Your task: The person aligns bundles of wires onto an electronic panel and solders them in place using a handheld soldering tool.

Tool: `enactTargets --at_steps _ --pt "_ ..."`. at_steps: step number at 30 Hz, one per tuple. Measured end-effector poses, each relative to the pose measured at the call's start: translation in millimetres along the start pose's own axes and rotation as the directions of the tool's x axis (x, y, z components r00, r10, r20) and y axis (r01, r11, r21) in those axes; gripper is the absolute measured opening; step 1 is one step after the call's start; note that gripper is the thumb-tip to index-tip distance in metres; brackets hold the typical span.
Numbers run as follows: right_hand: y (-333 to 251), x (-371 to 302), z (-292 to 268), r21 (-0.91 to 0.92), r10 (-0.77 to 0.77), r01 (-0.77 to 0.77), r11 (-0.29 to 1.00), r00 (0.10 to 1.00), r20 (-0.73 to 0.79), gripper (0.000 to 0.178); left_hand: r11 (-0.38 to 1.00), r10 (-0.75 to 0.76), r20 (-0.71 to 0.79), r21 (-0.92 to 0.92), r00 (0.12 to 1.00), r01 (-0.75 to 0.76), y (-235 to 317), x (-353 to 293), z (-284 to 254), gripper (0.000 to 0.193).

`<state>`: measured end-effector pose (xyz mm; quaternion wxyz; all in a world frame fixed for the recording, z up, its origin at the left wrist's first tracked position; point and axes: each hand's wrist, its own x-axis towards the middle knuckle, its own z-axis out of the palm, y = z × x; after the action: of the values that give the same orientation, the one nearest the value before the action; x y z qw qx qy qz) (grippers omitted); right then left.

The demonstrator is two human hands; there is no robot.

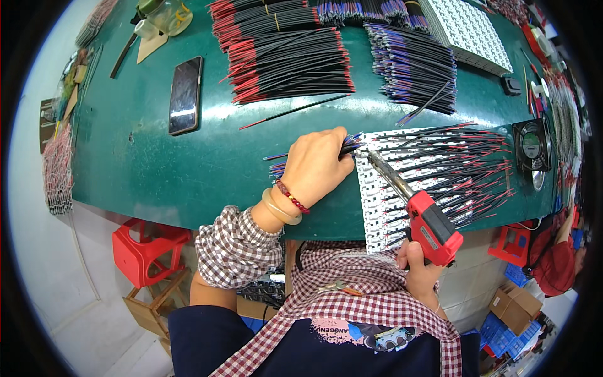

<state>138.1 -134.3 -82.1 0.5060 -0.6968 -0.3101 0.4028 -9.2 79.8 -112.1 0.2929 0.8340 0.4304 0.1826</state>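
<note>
My left hand [319,162] is closed round a small bundle of thin black wires with blue ends [277,169], which stick out on both sides of the fist. In my right hand [419,269] is a red and black soldering gun [434,229]. Its metal tip reaches up and left to the top left corner of a white slotted board [372,217], close to the wire ends by my left fingers. Whether tip and wire touch, I cannot tell. Rows of black wires with red ends [465,169] lie across the board, pointing right.
Behind lie piles of black wires with red ends [292,66] and with blue ends [414,69]. A stack of white boards [468,31] stands at the back right. A phone [186,95] rests at left, a small black fan [532,144] at right. Red stools [141,254] stand below.
</note>
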Motion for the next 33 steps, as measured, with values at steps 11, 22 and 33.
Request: enactTargets --at_steps 11,22,33 --pt "-3.0 -2.3 -7.4 0.041 0.048 -0.05 0.998 0.997 0.058 0.025 1.0 0.0 0.0 -0.005 1.0 0.0 -0.7 0.0 -0.3 0.016" --pt "3.3 -1.3 -3.3 -0.007 0.061 -0.061 0.998 0.997 0.046 0.031 0.999 0.032 0.027 -0.022 0.999 -0.031 -3.1 0.3 -1.3 0.014" --pt "-5.8 1.9 -0.6 -0.014 0.051 -0.051 0.999 0.999 0.013 0.032 0.997 0.025 0.068 -0.078 0.997 -0.019 -4.7 3.8 -6.4 0.014"
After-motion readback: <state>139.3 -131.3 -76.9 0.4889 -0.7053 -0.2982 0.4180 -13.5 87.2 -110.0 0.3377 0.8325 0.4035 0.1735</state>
